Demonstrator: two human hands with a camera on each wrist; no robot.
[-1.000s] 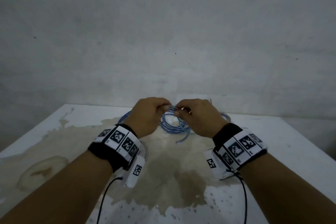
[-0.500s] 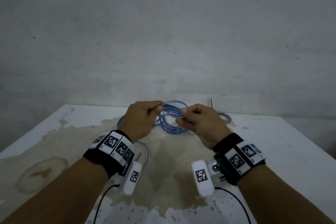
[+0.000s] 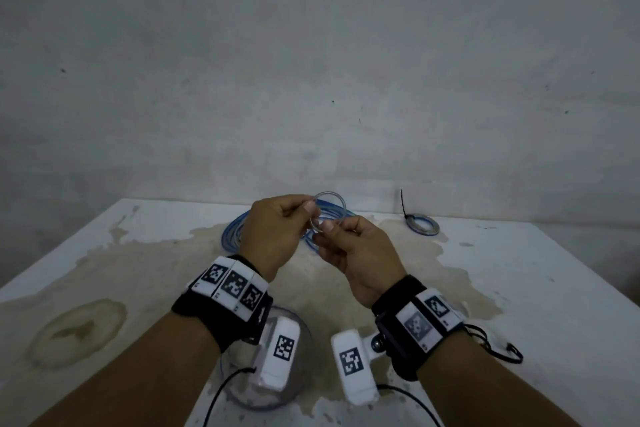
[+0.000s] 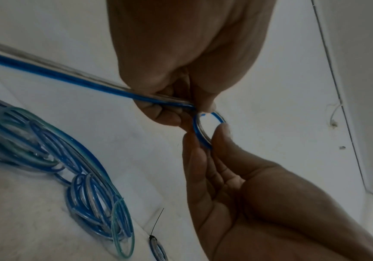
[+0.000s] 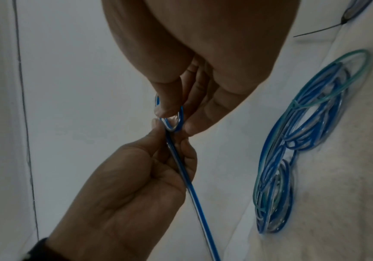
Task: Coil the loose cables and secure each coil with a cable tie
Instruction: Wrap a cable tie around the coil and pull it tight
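Note:
A blue-and-clear cable runs between my two hands above the table. My left hand [image 3: 306,215] grips the straight run of the cable [image 4: 73,79] between thumb and curled fingers. Just to its right, my right hand [image 3: 325,227] pinches a small loop [image 4: 205,130] of the same cable between thumb and forefinger; the loop [image 5: 173,121] also shows in the right wrist view. The rest of the cable lies in a loose blue pile [image 3: 232,232] on the table behind my left hand, seen closer as tangled rings [image 4: 87,194].
A small finished coil [image 3: 422,224] bound by a black cable tie [image 3: 403,203] lies at the back right of the white, stained table [image 3: 519,288]. A grey wall rises right behind the table's far edge. Thin black leads hang from both wristbands.
My right hand has moved left, close to my left hand, and turned palm-up. The wide arc of cable between the hands has tightened into a small loop.

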